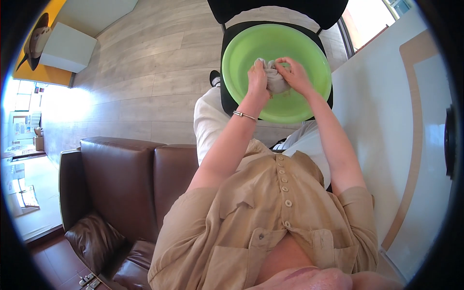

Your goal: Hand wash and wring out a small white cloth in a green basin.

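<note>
A bunched pale grey cloth is held over a light green plastic basin. My left hand grips the cloth on its left side, with the thumb up along a gathered end. The fingertips of my right hand pinch the top right of the bundle. Small brownish bits or stains show at the cloth's lower edge, too small to name. The basin rests on the seat of a black chair. What the cloth may wrap is hidden.
A brown leather sofa with cushions stands on the left. To the right runs a white wall. Behind the basin rises the black chair's backrest. A white box-shaped unit stands far left on the wood-look floor.
</note>
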Demonstrator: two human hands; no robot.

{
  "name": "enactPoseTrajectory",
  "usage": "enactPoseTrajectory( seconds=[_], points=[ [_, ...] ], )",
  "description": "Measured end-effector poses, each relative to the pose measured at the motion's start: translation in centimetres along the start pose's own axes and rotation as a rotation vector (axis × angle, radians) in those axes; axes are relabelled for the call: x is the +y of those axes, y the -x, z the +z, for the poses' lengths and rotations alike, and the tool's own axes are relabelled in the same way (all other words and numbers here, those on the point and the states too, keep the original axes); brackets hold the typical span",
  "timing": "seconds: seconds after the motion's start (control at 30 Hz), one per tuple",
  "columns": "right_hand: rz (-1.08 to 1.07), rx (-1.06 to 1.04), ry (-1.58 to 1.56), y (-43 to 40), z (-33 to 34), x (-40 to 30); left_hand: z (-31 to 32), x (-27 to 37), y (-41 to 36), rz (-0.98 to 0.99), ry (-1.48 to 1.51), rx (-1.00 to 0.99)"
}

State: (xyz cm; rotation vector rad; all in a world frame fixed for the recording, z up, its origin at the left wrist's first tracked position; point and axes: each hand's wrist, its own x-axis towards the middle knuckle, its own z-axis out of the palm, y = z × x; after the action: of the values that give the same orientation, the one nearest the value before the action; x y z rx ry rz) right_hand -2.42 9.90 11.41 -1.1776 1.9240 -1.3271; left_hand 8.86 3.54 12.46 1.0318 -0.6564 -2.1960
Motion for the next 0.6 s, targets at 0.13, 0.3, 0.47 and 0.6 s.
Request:
enactPoseTrajectory(
  seconds=[0.13,0.3,0.47,0.6],
  points=[
    [0.001,-0.187,0.039,0.7,-0.3,0.2,-1.1,0.5,-0.7,0.121,-0.110,-0.058],
    [0.035,0.046,-0.037,-0.8,-3.3,0.9,-1.6,1.7,-0.7,0.133,-0.113,-0.041],
    [0.150,0.241,0.402,-3.1,-4.5,3.2,-4.9,1.2,-2.7,0.073,-0.310,-0.027],
    [0.235,0.201,0.756,-3.7,-3.2,5.4,-5.1,-0.2,-3.1,0.087,-0.292,0.136]
  ],
)
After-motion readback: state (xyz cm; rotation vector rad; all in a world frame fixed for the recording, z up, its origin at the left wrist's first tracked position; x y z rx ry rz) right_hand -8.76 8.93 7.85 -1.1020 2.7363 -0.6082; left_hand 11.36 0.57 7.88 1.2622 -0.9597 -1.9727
